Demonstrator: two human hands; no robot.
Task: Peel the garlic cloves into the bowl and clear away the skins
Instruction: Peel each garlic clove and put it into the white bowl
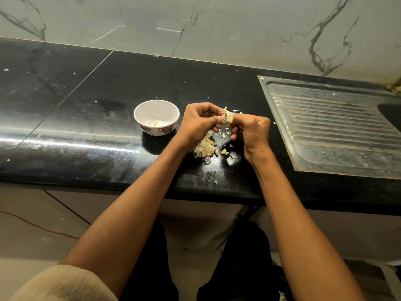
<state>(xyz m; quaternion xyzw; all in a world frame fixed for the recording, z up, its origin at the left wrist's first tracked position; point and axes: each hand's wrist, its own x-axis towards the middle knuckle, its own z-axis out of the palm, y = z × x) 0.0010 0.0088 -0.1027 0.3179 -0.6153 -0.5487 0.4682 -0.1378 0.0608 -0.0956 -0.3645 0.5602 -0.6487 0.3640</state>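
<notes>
Pinching one garlic clove (227, 118) between curled left hand (200, 122) and right hand (251, 132), above countertop (86, 105).

Left hand (200, 120) and right hand (249, 132) meet fingertip to fingertip, fingers curled, forearms outstretched.

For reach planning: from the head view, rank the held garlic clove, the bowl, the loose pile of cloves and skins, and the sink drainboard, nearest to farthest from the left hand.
1. Garlic clove: pinched between the left hand and the right hand.
2. Pile of cloves and skins: on the counter just below the hand.
3. Bowl: to its left.
4. Drainboard: far right, beyond the right hand.
</notes>
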